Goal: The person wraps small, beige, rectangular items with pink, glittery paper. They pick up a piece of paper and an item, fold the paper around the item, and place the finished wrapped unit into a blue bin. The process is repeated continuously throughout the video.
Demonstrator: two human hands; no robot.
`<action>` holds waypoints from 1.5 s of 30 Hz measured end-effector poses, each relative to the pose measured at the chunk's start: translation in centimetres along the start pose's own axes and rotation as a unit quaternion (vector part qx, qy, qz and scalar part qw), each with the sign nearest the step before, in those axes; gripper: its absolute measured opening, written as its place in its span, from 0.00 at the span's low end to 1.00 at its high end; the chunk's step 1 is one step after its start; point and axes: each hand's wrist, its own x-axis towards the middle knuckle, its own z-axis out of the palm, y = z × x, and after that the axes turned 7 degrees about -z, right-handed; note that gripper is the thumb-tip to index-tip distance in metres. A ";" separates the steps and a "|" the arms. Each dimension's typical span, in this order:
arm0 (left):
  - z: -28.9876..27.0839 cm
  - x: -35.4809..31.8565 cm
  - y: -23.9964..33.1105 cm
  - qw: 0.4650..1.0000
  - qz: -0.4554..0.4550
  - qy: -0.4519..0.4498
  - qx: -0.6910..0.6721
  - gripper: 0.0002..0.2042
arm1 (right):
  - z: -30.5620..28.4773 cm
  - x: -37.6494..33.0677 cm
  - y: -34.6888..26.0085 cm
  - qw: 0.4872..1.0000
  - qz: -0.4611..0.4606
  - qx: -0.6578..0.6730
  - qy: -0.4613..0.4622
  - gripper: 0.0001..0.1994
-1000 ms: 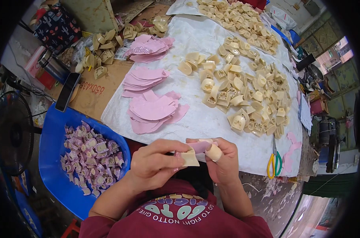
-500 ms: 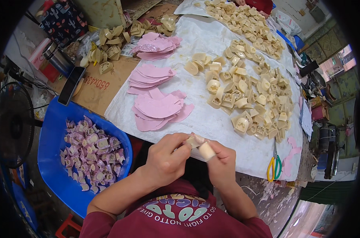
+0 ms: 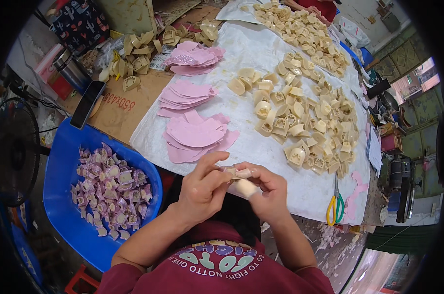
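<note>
In front of my chest, both hands meet over a small beige plastic shoe heel [image 3: 230, 171], mostly hidden by fingers. My left hand [image 3: 200, 188] pinches its left side, with one finger lifted clear above. From the other side my right hand [image 3: 269, 192] grips it; a cream-coloured cover sits over its thumb, and a fingertip looks wrapped too. Just beyond my hands, cut pink sheet pieces [image 3: 195, 134] lie stacked on the white cloth [image 3: 241, 117]. Many loose beige heels [image 3: 310, 122] are spread over the cloth to the right.
At my left a blue tub [image 3: 58, 196] holds pink-covered heels [image 3: 112, 191]. Scissors [image 3: 335, 206] with yellow and green handles lie at the right table edge, beside pink scraps [image 3: 354, 196]. A phone [image 3: 87, 104], a steel flask [image 3: 72, 71] and a fan [image 3: 16, 152] stand left. Another person's hand [image 3: 314, 11] shows far off.
My left hand has shifted slightly and a finger has lifted off the heel. The right hand has turned a little, its covered thumb moving left. At the far end, the other person's hand has come more into view.
</note>
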 end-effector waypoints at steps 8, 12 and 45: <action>-0.2 0.2 -0.4 0.995 0.097 -0.001 -0.007 0.12 | -0.8 0.1 -1.3 0.985 -0.110 -0.126 -0.039 0.16; -0.2 0.2 -0.2 0.999 -0.004 -0.040 0.000 0.10 | -1.2 0.6 -0.3 0.984 -0.070 -0.150 -0.062 0.17; 0.7 -0.3 -0.7 0.983 -0.159 -0.063 -0.067 0.10 | -1.1 1.3 1.3 0.993 -0.056 -0.108 -0.015 0.03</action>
